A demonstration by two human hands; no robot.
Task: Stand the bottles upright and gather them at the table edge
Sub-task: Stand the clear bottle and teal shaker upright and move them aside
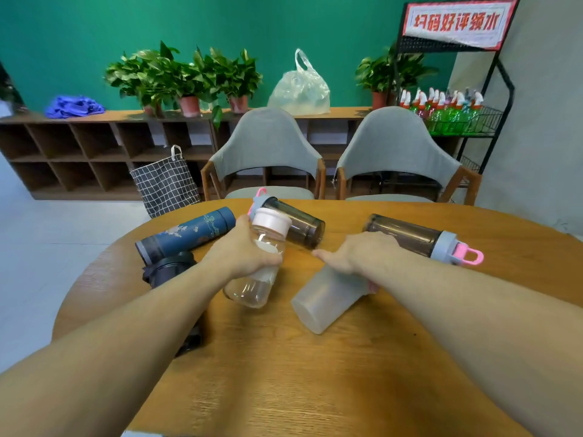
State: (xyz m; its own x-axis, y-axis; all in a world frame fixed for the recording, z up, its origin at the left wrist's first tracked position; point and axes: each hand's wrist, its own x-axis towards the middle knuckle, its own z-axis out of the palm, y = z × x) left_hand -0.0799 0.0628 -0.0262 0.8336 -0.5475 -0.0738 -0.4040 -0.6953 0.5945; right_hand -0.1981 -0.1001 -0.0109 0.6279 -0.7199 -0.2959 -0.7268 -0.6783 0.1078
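My left hand [244,247] grips a clear bottle with a white-pink cap [257,279], held tilted above the round wooden table [315,373]. My right hand [356,252] closes over the top of a frosted white bottle [325,299] that leans on its side. A dark blue flask [186,233] lies flat at the left. Under my left forearm a black bottle [170,268] is partly hidden. Two smoky grey bottles lie on their sides: one [296,223] behind my left hand, the other [413,236] at the right with a pink loop on its lid.
Two grey chairs [268,146] stand at the table's far side. A checked fabric basket [165,184] sits on the floor at the left. Behind are a wooden shelf unit with potted plants and a plastic bag, and a black rack of spray bottles [448,111].
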